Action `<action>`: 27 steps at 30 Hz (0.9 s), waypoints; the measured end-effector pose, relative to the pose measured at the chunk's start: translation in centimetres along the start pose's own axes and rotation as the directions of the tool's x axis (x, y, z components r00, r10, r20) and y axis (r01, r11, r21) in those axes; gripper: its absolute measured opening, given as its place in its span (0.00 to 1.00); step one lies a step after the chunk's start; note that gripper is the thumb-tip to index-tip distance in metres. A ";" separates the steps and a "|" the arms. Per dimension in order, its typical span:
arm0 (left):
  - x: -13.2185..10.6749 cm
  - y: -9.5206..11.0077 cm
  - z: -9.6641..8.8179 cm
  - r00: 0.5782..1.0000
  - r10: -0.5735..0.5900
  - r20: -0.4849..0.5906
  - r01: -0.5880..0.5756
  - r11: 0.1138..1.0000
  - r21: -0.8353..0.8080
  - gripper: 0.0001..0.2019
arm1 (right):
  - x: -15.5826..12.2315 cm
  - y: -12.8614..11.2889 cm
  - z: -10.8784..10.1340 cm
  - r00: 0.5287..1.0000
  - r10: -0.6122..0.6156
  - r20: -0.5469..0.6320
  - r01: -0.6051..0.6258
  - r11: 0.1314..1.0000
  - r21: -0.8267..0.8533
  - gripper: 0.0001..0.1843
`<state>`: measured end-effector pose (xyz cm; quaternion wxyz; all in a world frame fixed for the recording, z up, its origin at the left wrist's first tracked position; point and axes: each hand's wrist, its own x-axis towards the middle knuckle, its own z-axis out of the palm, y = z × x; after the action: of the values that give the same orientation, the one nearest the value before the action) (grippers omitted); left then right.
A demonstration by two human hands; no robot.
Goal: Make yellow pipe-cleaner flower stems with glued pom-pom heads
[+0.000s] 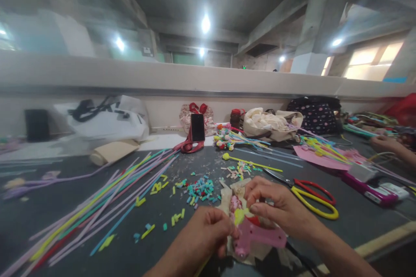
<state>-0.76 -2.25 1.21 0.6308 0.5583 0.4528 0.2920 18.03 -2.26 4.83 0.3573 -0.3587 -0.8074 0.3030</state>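
Observation:
My left hand is closed in a pinch, and a yellow pipe cleaner shows under its wrist. A fuzzy yellow piece sits just past its fingertips. Over the glue gun, my right hand has thumb and fingers drawn together; whatever they hold is too small or hidden to name. The pink glue gun lies on its side on a stained, crumpled sheet, between and below both hands. Scissors with one red and one yellow handle lie beside my right hand.
Long coloured pipe cleaners spread across the left. Short cut pieces lie mid-table. A phone stands behind them, near a bundle of pipe-cleaner flowers. At right are a purple-and-white tool and another person's hand.

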 end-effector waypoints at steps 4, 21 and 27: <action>-0.1 0.0 0.1 1.000 -0.014 -0.010 0.015 0.996 0.088 0.10 | 0.0 0.0 0.1 0.996 -0.013 0.083 0.014 1.000 -0.015 0.06; 0.0 -0.8 0.3 0.999 -0.040 -0.004 0.040 0.968 0.247 0.09 | 0.0 -0.4 0.3 0.979 -0.048 0.197 0.086 0.979 -0.186 0.06; 0.4 -1.5 0.3 1.000 -0.012 0.004 0.010 0.967 0.253 0.09 | -0.1 -0.3 0.7 0.980 -0.058 0.189 0.105 0.964 -0.246 0.04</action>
<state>-0.55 -2.37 -0.39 0.5572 0.6326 0.4877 0.2269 17.45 -2.68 4.60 0.2459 -0.3389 -0.8827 0.2131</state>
